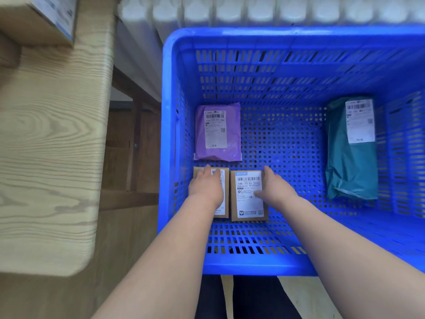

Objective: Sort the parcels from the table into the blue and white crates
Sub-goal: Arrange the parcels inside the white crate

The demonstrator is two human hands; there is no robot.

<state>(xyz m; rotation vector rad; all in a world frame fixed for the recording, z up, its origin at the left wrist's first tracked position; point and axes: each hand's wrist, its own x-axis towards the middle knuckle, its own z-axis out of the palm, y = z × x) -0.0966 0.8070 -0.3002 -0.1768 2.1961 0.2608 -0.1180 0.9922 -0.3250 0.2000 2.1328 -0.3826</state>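
Note:
Both my arms reach down into the blue crate [179,143]. Two small brown cardboard boxes lie side by side on its floor near the front left. My left hand [205,184] lies flat on top of the left box [224,210], covering most of its label. My right hand [274,186] holds the right box [247,196] at its right edge, thumb on the white label. A purple mailer bag [217,131] lies just behind the boxes. A teal mailer bag [351,150] lies along the crate's right side.
The wooden table [50,139] stands to the left of the crate, with a cardboard carton [39,17] at its far corner. A white radiator [264,10] runs behind the crate. The middle of the crate floor shows bare mesh.

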